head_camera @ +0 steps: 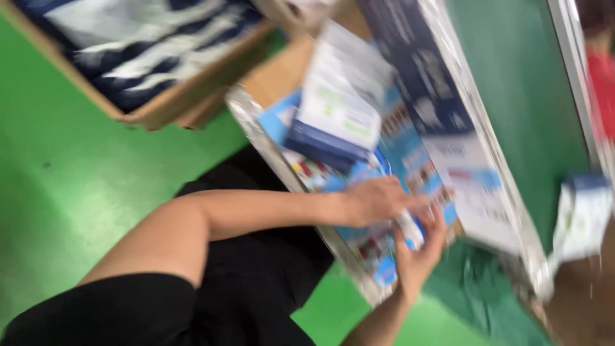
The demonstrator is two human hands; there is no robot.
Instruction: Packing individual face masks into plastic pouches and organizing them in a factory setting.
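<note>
**Two hands working a glossy blue sheet in a foil-edged tray**

The left hand (375,200) is lying flat across a glossy blue printed sheet (410,154) at the centre of the frame, its fingers (410,200) stretched long and narrow over the slick surface. The right hand (416,256) is coming up from the lower middle, fingers curled around the sheet's lower edge and a small white roll-like piece (410,229); blur is hiding exactly what that piece is. The sheet is sitting in a shallow tray with a crinkled silvery rim (256,125), running diagonally from upper centre to lower right. A flat white and dark blue box (343,102) is resting tilted above the hands. A large dark blue carton (442,96) with a white panel is leaning along the tray's right edge. At upper left, a brown cardboard box (160,106) is holding dark and white striped cloth. The smooth green floor (70,192) is lying open at left, while the right side is crowded.
</note>
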